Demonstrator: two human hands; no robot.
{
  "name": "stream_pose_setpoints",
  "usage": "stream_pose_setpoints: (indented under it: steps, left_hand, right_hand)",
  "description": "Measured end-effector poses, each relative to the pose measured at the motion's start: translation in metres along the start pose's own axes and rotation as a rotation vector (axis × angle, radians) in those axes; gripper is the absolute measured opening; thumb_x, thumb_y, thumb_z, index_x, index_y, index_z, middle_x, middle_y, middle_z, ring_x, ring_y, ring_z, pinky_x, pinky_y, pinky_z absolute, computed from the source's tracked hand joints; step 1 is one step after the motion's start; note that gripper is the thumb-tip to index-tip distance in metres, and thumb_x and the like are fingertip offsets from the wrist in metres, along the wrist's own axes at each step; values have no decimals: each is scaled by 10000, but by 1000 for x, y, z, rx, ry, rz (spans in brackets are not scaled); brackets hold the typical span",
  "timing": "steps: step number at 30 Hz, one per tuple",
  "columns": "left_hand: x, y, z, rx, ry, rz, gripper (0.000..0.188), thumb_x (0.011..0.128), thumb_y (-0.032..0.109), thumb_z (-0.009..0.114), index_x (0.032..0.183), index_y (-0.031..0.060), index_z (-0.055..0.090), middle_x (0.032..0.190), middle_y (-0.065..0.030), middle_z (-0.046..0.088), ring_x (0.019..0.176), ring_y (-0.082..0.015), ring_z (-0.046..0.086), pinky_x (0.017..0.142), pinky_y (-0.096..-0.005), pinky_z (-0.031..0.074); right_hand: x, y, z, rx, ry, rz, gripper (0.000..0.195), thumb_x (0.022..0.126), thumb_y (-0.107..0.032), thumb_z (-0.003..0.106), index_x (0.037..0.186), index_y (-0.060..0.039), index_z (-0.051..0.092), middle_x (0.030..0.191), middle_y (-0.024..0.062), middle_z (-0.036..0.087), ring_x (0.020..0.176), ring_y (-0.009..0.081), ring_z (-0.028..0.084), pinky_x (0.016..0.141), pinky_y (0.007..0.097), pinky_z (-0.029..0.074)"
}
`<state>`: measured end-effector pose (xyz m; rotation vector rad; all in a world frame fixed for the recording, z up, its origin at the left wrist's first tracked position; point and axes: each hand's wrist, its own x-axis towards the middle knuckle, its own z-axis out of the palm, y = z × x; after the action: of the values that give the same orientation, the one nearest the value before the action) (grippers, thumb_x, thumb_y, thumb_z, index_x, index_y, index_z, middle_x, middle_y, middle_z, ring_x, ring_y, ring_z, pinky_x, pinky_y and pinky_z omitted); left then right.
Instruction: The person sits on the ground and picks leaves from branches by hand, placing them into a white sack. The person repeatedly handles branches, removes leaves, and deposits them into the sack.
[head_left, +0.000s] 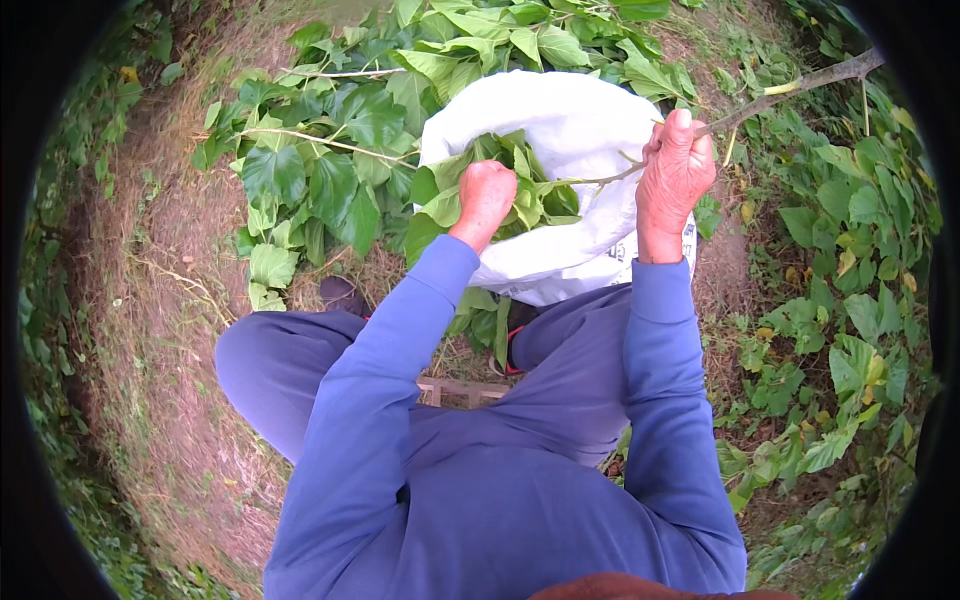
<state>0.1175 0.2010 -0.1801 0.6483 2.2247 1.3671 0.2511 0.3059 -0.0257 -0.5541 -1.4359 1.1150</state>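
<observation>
A woven white sack (555, 101) stands open-mouthed between my knees, its near side bearing dark printing. My right hand (675, 176) is closed around a thin, mostly stripped branch (802, 86), thumb up, at the sack's right rim. The branch slants from the upper right, through that fist, to above the sack's mouth, where its tip meets green leaves (529, 206). Over the left part of the mouth, my left hand (486, 199) makes a fist on these leaves, which stick out on both sides of it. My fingers hide the exact hold.
Cut leafy branches (315, 172) lie heaped on the ground left of and beyond the sack. Low leafy plants (847, 300) grow at the right. Dry grass and bare soil (165, 322) extend at the left. Part of a slatted seat (461, 392) shows beneath me.
</observation>
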Motion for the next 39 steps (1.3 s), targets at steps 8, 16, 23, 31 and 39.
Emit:
stream_pose_setpoints:
  steps: [8, 16, 23, 31, 39]
  left_hand:
    - [-15, 15, -10, 408, -17, 266, 183, 824, 133, 554, 874, 52, 709, 877, -201, 694, 830, -417, 661, 755, -513, 517]
    - [-28, 33, -1, 353, 98, 874, 138, 736, 27, 609, 842, 85, 675, 925, -90, 623, 894, -309, 574, 733, -417, 520]
    - [-19, 36, 6, 434, -75, 764, 78, 757, 66, 624, 803, 82, 686, 802, -101, 611, 842, -306, 566, 690, -432, 507]
    - [-24, 29, 8, 536, -4, 796, 60, 764, 105, 669, 813, 73, 687, 771, -101, 608, 804, -307, 559, 690, -419, 490]
    - [-20, 26, 0, 391, -105, 737, 76, 799, 119, 674, 843, 62, 698, 813, -97, 638, 840, -307, 585, 731, -420, 504]
  right_hand:
    - [0, -8, 4, 13, 53, -13, 394, 979, -380, 603, 766, -66, 498, 645, 12, 486, 546, 94, 434, 514, 240, 373]
    - [5, -11, 2, 134, 90, -48, 376, 984, -345, 607, 743, -74, 510, 612, 5, 492, 539, 84, 440, 495, 231, 351]
    - [5, -16, -1, 114, 119, -40, 388, 982, -367, 602, 751, -71, 502, 616, 17, 499, 537, 91, 451, 502, 239, 371]
    - [7, -17, -2, 105, 135, -37, 412, 968, -401, 614, 775, -62, 480, 645, 20, 469, 547, 108, 416, 517, 266, 375]
    - [6, -16, 0, 73, 120, -56, 376, 975, -361, 616, 748, -82, 507, 617, -4, 496, 538, 74, 441, 487, 232, 354]
